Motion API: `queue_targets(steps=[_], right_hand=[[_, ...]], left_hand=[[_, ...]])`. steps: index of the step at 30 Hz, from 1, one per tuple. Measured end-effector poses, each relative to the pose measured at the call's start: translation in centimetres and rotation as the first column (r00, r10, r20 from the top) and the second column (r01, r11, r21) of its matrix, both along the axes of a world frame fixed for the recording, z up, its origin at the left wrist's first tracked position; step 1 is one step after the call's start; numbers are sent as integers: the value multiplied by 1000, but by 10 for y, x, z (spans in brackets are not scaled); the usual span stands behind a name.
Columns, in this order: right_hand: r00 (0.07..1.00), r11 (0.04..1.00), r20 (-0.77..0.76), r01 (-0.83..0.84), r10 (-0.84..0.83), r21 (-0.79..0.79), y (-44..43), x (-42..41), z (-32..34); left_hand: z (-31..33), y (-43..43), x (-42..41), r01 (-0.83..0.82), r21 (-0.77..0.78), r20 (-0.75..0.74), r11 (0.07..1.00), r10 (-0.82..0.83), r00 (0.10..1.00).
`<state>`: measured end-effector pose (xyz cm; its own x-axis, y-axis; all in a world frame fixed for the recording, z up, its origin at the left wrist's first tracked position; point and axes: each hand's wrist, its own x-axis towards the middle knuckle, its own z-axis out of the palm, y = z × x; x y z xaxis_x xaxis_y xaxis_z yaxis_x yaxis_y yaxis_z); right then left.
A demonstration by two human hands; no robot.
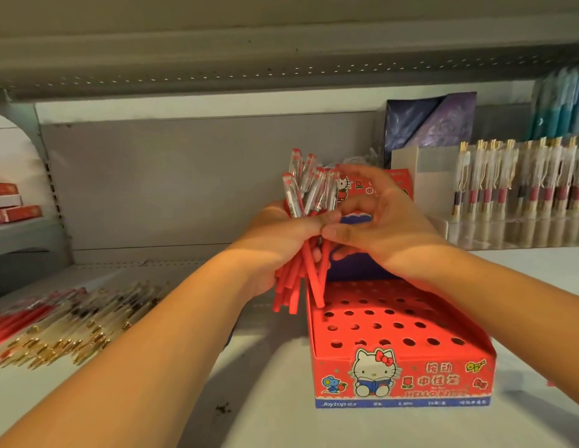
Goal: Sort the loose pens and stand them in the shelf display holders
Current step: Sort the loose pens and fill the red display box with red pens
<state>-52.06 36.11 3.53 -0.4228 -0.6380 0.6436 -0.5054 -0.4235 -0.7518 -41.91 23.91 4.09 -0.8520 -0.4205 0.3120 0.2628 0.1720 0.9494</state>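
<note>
Hands together at centre frame: left hand [281, 244] grips the red pens [301, 192], right hand [381, 227] pinches one, above the holder box [407, 370], its visible holes all empty; loose pens [58, 321] lower left await sorting.

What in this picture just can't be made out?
Head view, red pens: their middles are hidden inside the left hand.
Head view, right hand: whether it pinches a pen is hidden where the two hands meet.
Head view, loose pens at left: blurred, uncountable.
Head view, holder box: bottom-strip print too small to read.
</note>
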Motion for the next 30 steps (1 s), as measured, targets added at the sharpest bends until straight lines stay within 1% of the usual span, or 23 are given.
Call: queue_targets(steps=[4, 6, 9, 12, 15, 20, 23, 27, 30], right_hand=[[998, 999, -52, 27, -26, 27, 3, -1, 3], [997, 999, -71, 29, -26, 38, 4, -2, 4], [998, 999, -58, 36, -35, 19, 5, -7, 6], [990, 992, -63, 127, -127, -11, 5, -15, 7], [972, 980, -132, 198, -195, 7, 1, -19, 3], [947, 969, -225, 245, -229, 43, -5, -26, -11], [927, 960, -295, 266, -229, 88, -6, -25, -17], [901, 941, -328, 328, -285, 83, -5, -24, -17], [907, 936, -306, 334, -288, 108, -5, -21, -16]], left_hand=[[0, 1, -1, 7, 51, -16, 999, -6, 1000], [1, 2, -1, -25, 29, -16, 999, 25, 1000], [2, 0, -1, -97, 46, -53, 994, 99, 994], [4, -3, -2, -209, 74, -86, 975, 216, 973], [5, -4, -1, -241, 121, -92, 963, 253, 963], [3, -2, 0, -221, 20, -62, 975, 222, 973], [5, 2, 1, -174, 36, -62, 984, 176, 982], [5, 4, 1, -173, 57, -66, 983, 176, 982], [4, 2, 1, -188, 53, -58, 981, 191, 980]])
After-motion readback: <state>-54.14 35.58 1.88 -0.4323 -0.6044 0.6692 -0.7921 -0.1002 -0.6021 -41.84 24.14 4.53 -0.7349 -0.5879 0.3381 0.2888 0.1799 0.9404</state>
